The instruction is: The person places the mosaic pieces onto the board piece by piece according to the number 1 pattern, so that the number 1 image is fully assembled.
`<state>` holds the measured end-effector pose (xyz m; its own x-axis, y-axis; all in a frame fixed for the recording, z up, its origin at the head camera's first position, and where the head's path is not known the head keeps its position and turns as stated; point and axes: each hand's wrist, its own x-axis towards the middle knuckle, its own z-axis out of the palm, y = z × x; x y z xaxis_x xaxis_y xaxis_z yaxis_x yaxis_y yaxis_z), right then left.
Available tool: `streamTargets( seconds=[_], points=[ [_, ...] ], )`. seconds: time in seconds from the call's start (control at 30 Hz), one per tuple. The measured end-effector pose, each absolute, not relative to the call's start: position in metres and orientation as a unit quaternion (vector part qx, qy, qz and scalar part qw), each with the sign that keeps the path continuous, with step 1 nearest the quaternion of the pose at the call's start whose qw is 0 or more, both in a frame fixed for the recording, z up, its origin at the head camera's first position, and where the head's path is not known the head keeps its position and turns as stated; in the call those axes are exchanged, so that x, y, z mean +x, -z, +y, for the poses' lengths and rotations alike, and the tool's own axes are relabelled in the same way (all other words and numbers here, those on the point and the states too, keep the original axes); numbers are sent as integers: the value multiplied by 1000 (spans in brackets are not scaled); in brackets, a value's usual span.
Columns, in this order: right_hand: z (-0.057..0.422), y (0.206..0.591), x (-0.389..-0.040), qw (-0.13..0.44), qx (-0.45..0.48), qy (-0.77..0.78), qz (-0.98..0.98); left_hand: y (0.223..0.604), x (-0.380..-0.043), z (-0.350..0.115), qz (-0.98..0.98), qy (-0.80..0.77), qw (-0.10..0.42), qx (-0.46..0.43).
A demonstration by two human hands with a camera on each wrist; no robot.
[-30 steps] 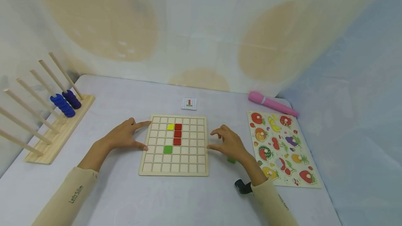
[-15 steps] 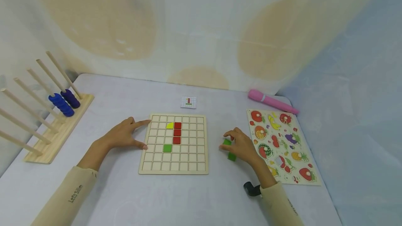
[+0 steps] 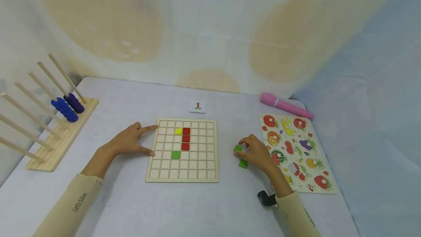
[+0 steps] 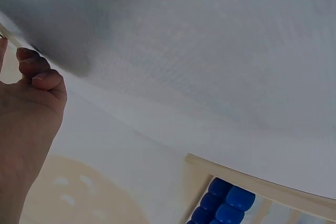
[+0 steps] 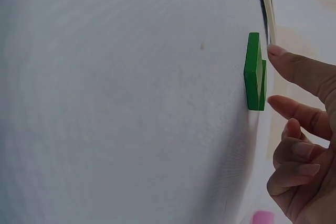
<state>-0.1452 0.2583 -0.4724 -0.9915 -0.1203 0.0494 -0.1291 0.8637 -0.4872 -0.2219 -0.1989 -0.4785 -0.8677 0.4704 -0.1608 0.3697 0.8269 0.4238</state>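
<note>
A square-grid wooden board (image 3: 197, 174) lies in the middle. It bears three red tiles (image 3: 185, 138) in a column, a yellow piece (image 3: 178, 131) with a cut corner and one green tile (image 3: 175, 154). My left hand (image 3: 126, 140) touches the board's left edge, thumb and index finger spread. Right of the board, my right hand (image 3: 257, 154) has thumb and index finger at opposite sides of a loose green tile (image 3: 238, 148); I cannot tell whether they pinch it. Just below lies another green tile (image 3: 243, 164). In the right wrist view the fingertips show right beside the tiles.
A small pattern card (image 3: 197, 106) lies behind the board. At the left stands a wooden peg rack (image 3: 70, 134) with blue and purple beads. At the right are a fruit puzzle board (image 3: 304, 158), a pink marker-like stick (image 3: 286, 106) and a black object (image 3: 265, 198) near the right sleeve.
My right hand has moved from the board's right edge, rightward to the loose green tiles, its thumb and index finger now around one. My left hand has stayed at the board's left edge.
</note>
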Motion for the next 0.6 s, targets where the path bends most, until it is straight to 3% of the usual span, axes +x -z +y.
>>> streamTargets(
  seconds=[0.6],
  points=[
    [260, 474, -145, 19, 88, -249, -964, 476, -221, -198, 947, -194, 135, 217]
  ],
)
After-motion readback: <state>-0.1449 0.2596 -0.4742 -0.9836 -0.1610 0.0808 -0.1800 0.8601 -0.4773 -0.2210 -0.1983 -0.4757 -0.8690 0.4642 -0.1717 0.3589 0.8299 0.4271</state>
